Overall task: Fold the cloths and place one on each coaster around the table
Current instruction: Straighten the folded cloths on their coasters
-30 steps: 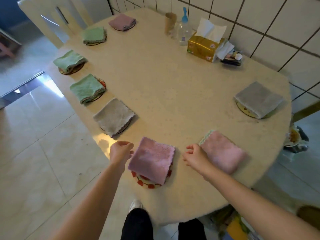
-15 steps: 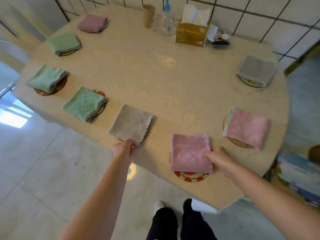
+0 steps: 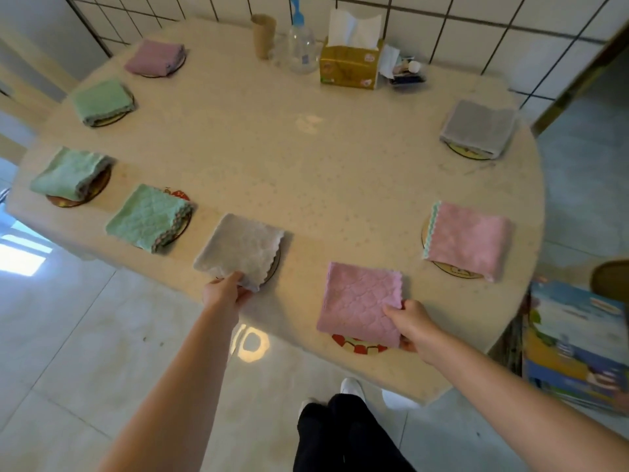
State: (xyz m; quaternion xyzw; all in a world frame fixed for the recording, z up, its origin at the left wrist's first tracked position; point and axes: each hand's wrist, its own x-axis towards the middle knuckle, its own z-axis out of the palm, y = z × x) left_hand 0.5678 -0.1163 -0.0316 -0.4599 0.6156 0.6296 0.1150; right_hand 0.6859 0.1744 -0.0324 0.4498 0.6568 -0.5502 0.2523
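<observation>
Squaring up the last two cloths, by the look of it. My left hand [image 3: 226,291] pinches the near corner of the beige cloth [image 3: 242,250] at lower centre of the frame, fingers curled round the hem; that cloth sits on a dark coaster [image 3: 275,267] w/ only a sliver showing on its right side. My right hand [image 3: 410,323] grips the lower right corner of the pink quilted cloth [image 3: 360,301], thumb on top, fingers tucked under. Its red-and-white coaster [image 3: 357,345] pokes out below, so the cloth rides a bit high of centre.

Round the table [image 3: 306,165], every other coaster I can see already has a folded cloth:
- pink w/ green trim [image 3: 468,240], right side
- grey [image 3: 478,126], upper right
- three green ones [image 3: 149,218], [image 3: 68,173], [image 3: 102,102] down the left
- pink [image 3: 155,56], upper left

So I judge the task nearly done; this is the tidy-up step.

Next move, imo: tug the pink quilted cloth toward me till it covers its coaster evenly, nudge the beige one flat, then let go of both. Needs a light pull only, as these folds look loose and a hard drag could open them or slide the coasters off the table edge, which is close.

Tissue box [image 3: 349,66], bottle [image 3: 301,49] and paper cup [image 3: 262,34] sit at top centre, well apart from the work.
</observation>
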